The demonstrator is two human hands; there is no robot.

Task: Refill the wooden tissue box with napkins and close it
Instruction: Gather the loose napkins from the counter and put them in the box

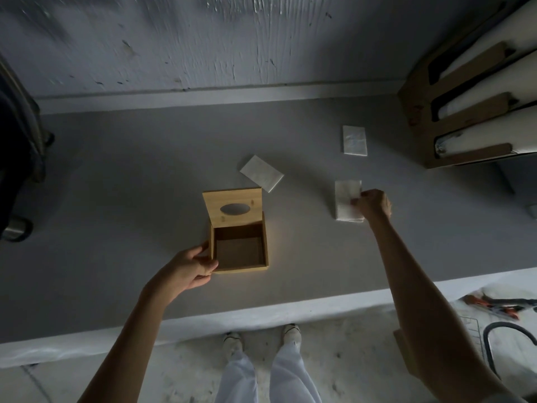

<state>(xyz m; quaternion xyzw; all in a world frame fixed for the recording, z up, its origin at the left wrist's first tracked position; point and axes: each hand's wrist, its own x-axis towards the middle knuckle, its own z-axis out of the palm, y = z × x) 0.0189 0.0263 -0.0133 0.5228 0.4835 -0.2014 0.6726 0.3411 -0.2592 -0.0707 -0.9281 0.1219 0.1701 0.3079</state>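
Note:
The wooden tissue box (263, 267) stands open on the grey counter, its inside empty. Its lid (232, 208), with an oval slot, is tipped up at the far side. My left hand (193, 267) holds the box's near left corner, thumb over the rim. Three white napkin stacks lie on the counter: one (261, 173) just behind the lid, one (354, 140) farther back right, one (345, 199) to the right of the box. My right hand (373, 203) pinches the right edge of that nearest stack.
A cardboard dispenser box (465, 126) with white rolls stands at the back right. A dark object (17, 158) sits at the left edge. The counter's front edge (261, 315) runs below the box. Tools and a cable (505, 308) lie on the floor at right.

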